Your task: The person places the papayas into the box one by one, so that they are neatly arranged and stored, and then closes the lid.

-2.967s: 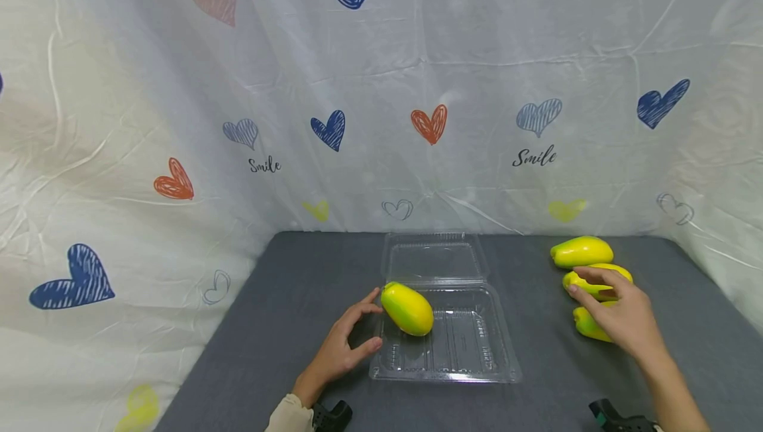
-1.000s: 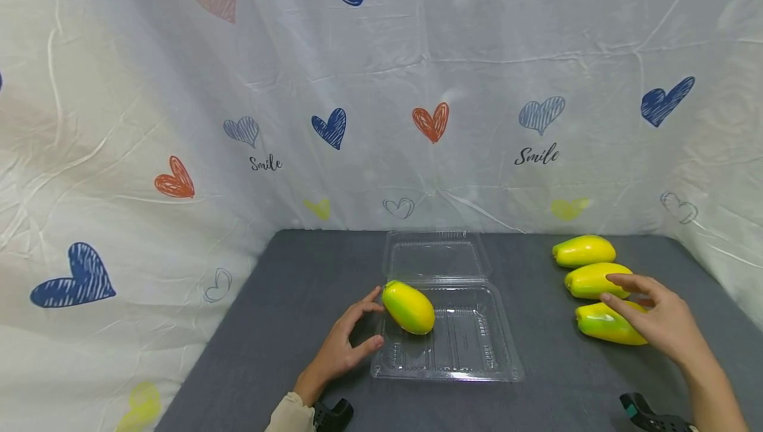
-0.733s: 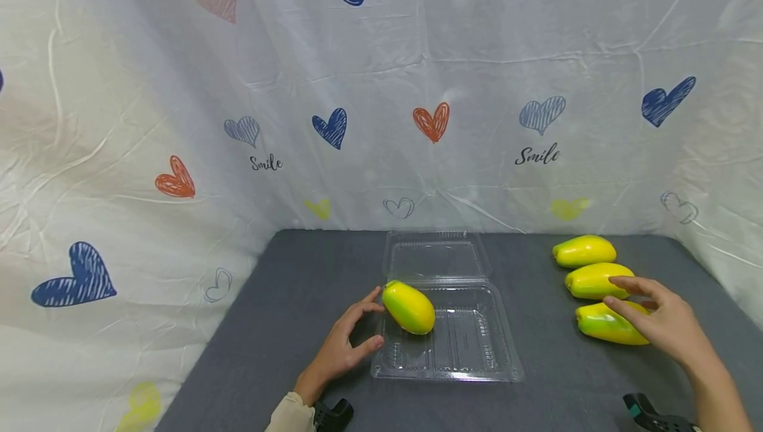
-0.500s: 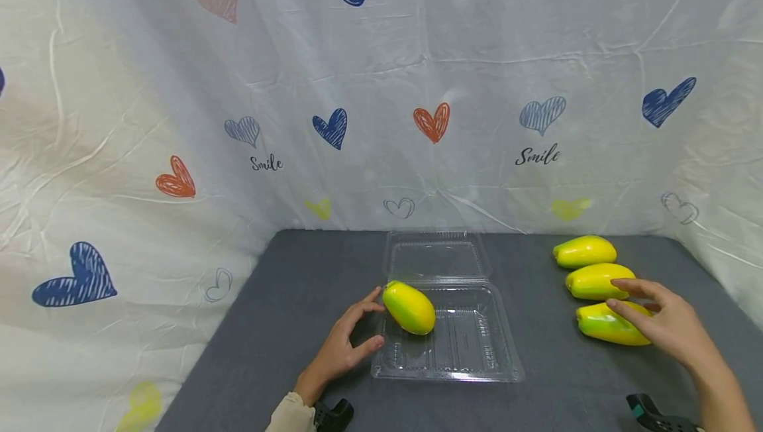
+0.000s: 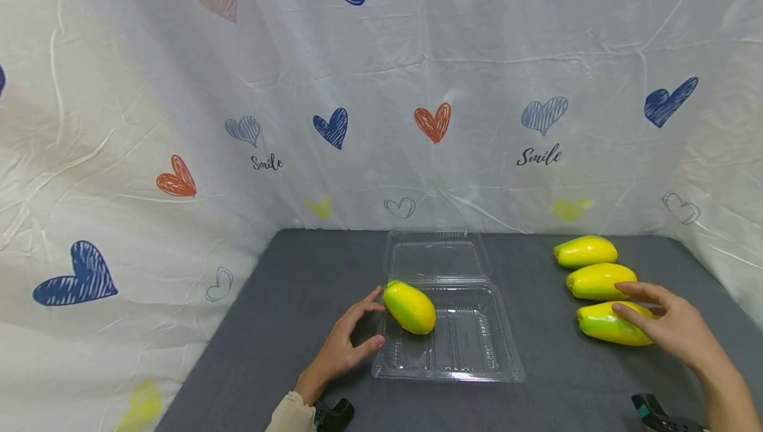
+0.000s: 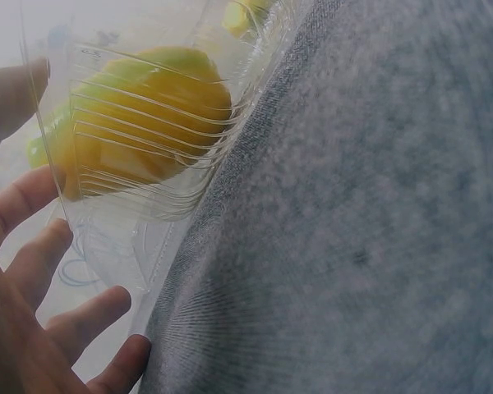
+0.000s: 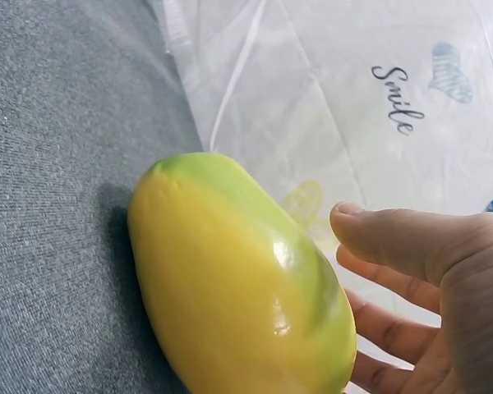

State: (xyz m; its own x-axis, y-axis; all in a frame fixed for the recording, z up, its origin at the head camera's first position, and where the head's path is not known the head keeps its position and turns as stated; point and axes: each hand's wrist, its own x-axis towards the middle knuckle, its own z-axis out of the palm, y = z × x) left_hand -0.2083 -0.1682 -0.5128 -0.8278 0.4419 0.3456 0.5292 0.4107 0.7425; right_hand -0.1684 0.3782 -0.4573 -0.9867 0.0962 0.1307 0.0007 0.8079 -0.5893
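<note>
A yellow-green papaya (image 5: 409, 307) lies at the left side of a clear plastic clamshell box (image 5: 471, 346), whose lid (image 5: 438, 260) is laid back. My left hand (image 5: 340, 346) rests by the box's left edge, fingers spread and relaxed; in the left wrist view its fingertips are right at the clear wall, with the papaya behind it. On the right, three more papayas lie in a column: far (image 5: 586, 252), middle (image 5: 596, 281) and near (image 5: 610, 323). My right hand (image 5: 676, 323) hovers over the right end of the near papaya, thumb and fingers apart, holding nothing.
A dark grey cloth (image 5: 322, 266) covers the table. Behind and to the left hangs a white sheet (image 5: 381, 87) printed with hearts and "Smile". Black wrist straps (image 5: 334, 415) show on both arms.
My right hand has drawn back to the right from the middle papaya, uncovering it, and now overlaps the near papaya's end. The left hand and the box have stayed put.
</note>
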